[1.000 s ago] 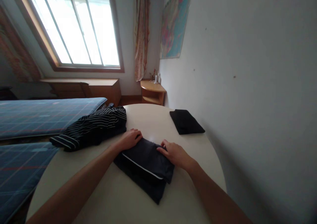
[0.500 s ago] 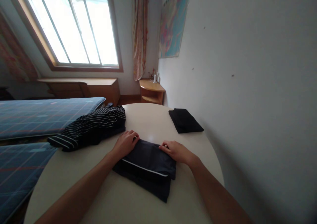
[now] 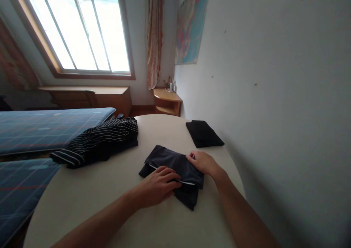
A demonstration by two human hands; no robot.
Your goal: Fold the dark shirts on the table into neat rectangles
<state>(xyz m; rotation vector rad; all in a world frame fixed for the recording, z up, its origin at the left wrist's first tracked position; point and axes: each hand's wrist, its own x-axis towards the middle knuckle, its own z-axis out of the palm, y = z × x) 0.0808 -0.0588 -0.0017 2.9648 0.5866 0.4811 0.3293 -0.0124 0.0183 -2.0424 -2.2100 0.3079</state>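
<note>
A dark navy garment (image 3: 171,159), folded into a flat bundle with a thin white stripe across it, lies on the round cream table (image 3: 115,189). My left hand (image 3: 160,185) rests on its near side by the stripe, fingers stretched over the cloth and slightly apart; the thumb is hidden. At the far right edge of the bundle, my right hand (image 3: 205,164) has its fingers curled closed on the fabric. One lower layer of the garment sticks out towards me beneath the stripe.
A folded black cloth (image 3: 205,134) lies at the table's back right, near the white wall (image 3: 287,131). A black-and-white striped garment (image 3: 101,140) is heaped at the left edge. Beyond it are blue plaid mattresses (image 3: 49,127). A corner shelf (image 3: 168,96) stands behind.
The navy garment has shifted a little away and to the right. My left hand has moved from its far left corner to its near side. My right hand has moved slightly right.
</note>
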